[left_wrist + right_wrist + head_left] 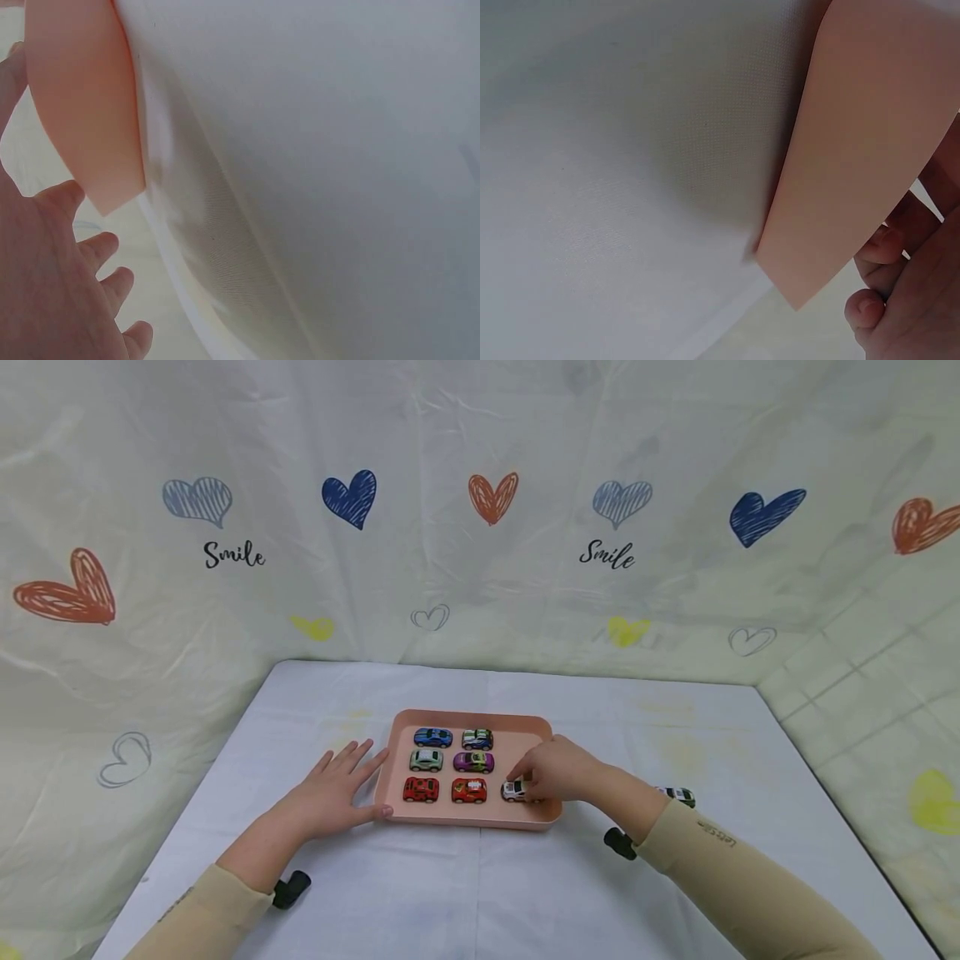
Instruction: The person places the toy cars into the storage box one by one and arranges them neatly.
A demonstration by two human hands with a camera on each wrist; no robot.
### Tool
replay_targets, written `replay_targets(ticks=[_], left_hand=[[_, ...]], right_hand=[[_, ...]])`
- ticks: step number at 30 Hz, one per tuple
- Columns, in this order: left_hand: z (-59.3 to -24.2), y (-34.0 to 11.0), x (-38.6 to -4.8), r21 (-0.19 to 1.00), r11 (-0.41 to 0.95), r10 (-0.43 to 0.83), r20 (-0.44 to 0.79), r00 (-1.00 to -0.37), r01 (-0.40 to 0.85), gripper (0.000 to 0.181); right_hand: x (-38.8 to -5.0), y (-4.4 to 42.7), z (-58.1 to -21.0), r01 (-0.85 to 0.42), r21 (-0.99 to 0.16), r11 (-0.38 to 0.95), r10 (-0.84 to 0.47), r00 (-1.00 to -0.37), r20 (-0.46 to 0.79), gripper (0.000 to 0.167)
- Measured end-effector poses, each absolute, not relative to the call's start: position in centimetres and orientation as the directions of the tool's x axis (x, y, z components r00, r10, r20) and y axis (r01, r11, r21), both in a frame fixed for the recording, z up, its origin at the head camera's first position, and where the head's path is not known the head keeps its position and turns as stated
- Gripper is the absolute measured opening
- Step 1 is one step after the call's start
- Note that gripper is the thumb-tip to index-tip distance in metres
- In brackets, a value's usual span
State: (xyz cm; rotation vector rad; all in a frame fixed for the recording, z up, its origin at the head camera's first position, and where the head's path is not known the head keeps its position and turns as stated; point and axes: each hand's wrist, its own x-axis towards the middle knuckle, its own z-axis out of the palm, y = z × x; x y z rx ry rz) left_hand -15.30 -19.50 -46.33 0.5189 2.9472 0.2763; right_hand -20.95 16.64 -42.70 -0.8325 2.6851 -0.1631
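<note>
A pink tray (450, 817) lies on the table and holds several small toy cars in rows. My left hand (330, 797) has its fingers spread at the tray's left side; thumb and index fingertip touch the rim. At the tray's front right corner my right hand (564, 768) pinches a white toy car (513, 790), partly hidden under the fingers. To its left sit a red car with a white pattern (468, 791) and a red car (421, 790). In the right wrist view, the tray wall (855, 142) hides the fingertips and the car.
Further back in the tray are a purple car (473, 762), a pale green car (426, 761), a blue car (432, 738) and a striped car (477, 740). Another white and green car (681, 796) stands on the table, partly behind my right forearm. A printed cloth hangs behind.
</note>
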Motion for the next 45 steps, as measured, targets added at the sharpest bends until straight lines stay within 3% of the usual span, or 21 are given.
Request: replay_targets(ticks=[28, 45], left_hand=[[-46.6, -19.5, -15.5, 0.193, 0.926, 0.349, -0.113, -0.930, 0.324, 0.099], [-46.6, -19.6, -15.4, 0.199, 0.927, 0.343, -0.108, -0.933, 0.318, 0.100]], right_hand=[[-21.1, 16.8, -42.8, -0.504, -0.183, 0.844, -0.536, -0.797, -0.279, 0.030], [-20.6, 17.9, -41.1, -0.477, -0.264, 0.838, -0.537, -0.807, -0.245, 0.028]])
